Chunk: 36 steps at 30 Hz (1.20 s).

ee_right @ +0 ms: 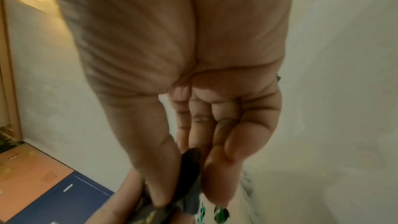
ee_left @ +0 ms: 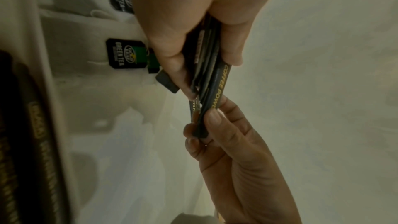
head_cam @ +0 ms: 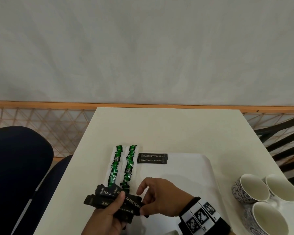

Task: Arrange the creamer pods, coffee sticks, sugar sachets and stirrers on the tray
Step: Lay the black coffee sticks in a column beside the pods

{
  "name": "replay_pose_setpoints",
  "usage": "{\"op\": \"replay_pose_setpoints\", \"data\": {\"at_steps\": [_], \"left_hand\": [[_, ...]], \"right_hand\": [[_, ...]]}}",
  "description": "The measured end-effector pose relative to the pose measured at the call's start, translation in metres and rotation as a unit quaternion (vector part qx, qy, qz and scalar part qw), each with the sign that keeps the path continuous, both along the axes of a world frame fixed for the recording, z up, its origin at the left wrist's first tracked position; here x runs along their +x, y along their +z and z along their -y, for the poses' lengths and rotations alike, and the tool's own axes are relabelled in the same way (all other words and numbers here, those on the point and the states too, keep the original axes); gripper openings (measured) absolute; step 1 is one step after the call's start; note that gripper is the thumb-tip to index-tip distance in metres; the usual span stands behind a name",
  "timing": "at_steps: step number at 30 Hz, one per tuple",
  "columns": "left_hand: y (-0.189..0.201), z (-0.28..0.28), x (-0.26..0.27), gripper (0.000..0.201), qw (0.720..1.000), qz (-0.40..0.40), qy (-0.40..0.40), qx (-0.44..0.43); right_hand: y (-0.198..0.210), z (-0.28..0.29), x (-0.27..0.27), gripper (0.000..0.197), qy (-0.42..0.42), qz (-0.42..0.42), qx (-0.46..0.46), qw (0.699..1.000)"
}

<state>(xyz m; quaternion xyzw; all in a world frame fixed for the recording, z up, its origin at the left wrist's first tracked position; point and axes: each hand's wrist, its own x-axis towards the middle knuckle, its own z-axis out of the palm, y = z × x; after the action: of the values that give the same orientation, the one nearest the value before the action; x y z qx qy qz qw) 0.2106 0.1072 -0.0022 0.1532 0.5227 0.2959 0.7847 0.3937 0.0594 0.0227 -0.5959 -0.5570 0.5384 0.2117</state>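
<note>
My left hand (head_cam: 120, 206) grips a fanned bundle of black coffee sticks (head_cam: 107, 199) over the tray's near left corner. My right hand (head_cam: 143, 208) pinches the right end of one stick (head_cam: 132, 201) in that bundle. The left wrist view shows the bundle (ee_left: 204, 54) between thumb and fingers of the left hand (ee_left: 206, 71), and the right hand (ee_left: 204, 125) pinching the stick's tip. Two coffee sticks (head_cam: 152, 158) lie side by side on the white tray (head_cam: 204, 168). Green tea sachets (head_cam: 122, 165) lie in two columns along its left side.
Three patterned cups (head_cam: 265, 199) stand together at the table's right edge, beside the tray. A dark blue chair (head_cam: 19, 167) is left of the table and a black chair frame (head_cam: 287, 143) is to the right. The white table (head_cam: 168, 129) reaches a wall.
</note>
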Motion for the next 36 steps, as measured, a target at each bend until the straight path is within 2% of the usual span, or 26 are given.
{"op": "replay_pose_setpoints", "data": {"at_steps": [3,6,8,10,12,14,18,22,27,31,34,36], "left_hand": [[0.000,0.000,0.002,0.019,1.000,-0.003,0.011,0.001],[-0.001,0.000,-0.001,0.033,1.000,-0.016,0.022,-0.013],[0.000,-0.001,-0.003,0.030,0.999,-0.011,0.026,-0.018],[0.002,-0.001,-0.005,0.023,1.000,0.003,0.020,-0.021],[0.004,-0.001,-0.005,0.020,1.000,-0.004,0.011,-0.019],[0.005,0.000,-0.002,0.023,1.000,-0.018,0.000,-0.017],[0.006,0.000,-0.003,0.025,1.000,-0.026,-0.002,-0.013],[0.004,0.000,-0.006,0.039,1.000,-0.009,-0.017,-0.018],[0.010,-0.001,-0.003,0.008,1.000,-0.017,-0.015,-0.006],[0.010,0.001,-0.003,0.019,0.999,0.001,-0.025,-0.022],[0.012,0.000,-0.002,0.012,1.000,0.010,-0.019,-0.018],[0.015,0.001,-0.001,0.016,0.999,0.018,-0.023,-0.015]], "right_hand": [[-0.002,0.000,0.004,0.024,-0.013,-0.007,0.007,1.000],[-0.004,-0.002,0.020,0.017,-0.053,-0.008,0.008,0.999],[-0.011,-0.006,0.035,0.016,-0.095,0.008,0.014,0.995],[-0.022,-0.015,0.053,0.018,-0.149,0.090,0.045,0.984],[-0.033,-0.023,0.068,0.021,-0.203,0.186,0.059,0.960],[-0.041,-0.030,0.077,0.020,-0.223,0.231,0.045,0.946],[-0.056,-0.046,0.076,0.014,-0.218,0.240,0.043,0.945],[-0.065,-0.060,0.071,0.009,-0.235,0.265,0.048,0.934],[-0.074,-0.066,0.069,0.014,-0.250,0.282,0.055,0.925],[-0.077,-0.067,0.067,0.007,-0.262,0.286,0.073,0.919],[-0.077,-0.064,0.065,0.015,-0.281,0.280,0.075,0.915],[-0.074,-0.060,0.062,0.019,-0.292,0.269,0.077,0.914]]}}
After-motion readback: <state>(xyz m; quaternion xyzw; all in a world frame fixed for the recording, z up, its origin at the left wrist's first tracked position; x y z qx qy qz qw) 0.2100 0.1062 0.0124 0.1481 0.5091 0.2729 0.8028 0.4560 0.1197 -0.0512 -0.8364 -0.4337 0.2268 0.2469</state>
